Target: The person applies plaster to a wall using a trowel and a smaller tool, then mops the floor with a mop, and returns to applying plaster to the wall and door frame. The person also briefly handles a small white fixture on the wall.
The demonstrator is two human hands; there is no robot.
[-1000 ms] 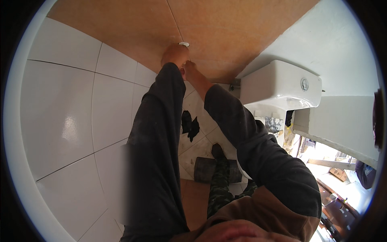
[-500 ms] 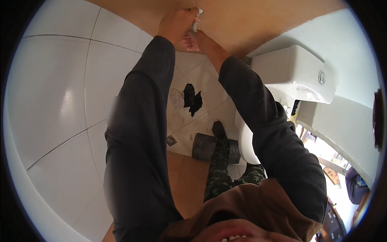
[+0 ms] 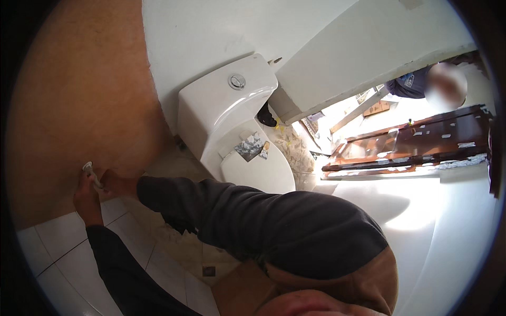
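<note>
Both arms reach to the left, toward the orange-brown wall [image 3: 84,89]. Against that wall is a short pale tube-like fitting [image 3: 94,175] with a flared white round end; its exact kind is too small to make out. My left hand [image 3: 87,199] closes round it from below, thumb up near the round end. From the other side my right hand [image 3: 117,184] has its fingers closed at the lower end of the fitting. The fingers partly cover it, so where it meets the wall is hidden.
A white toilet [image 3: 226,100] stands right of my hands, with torn grey-silver scraps [image 3: 250,146] on its lid. White tiles [image 3: 63,234] line the lower left. A floor drain [image 3: 208,271] lies below my right arm. Beyond an opening are a brown door-like panel [image 3: 421,142] and another person [image 3: 408,84].
My view has swung to the right, bringing the toilet to the middle and the opening with the other person further into sight. Both hands stay at the pale fitting by the wall.
</note>
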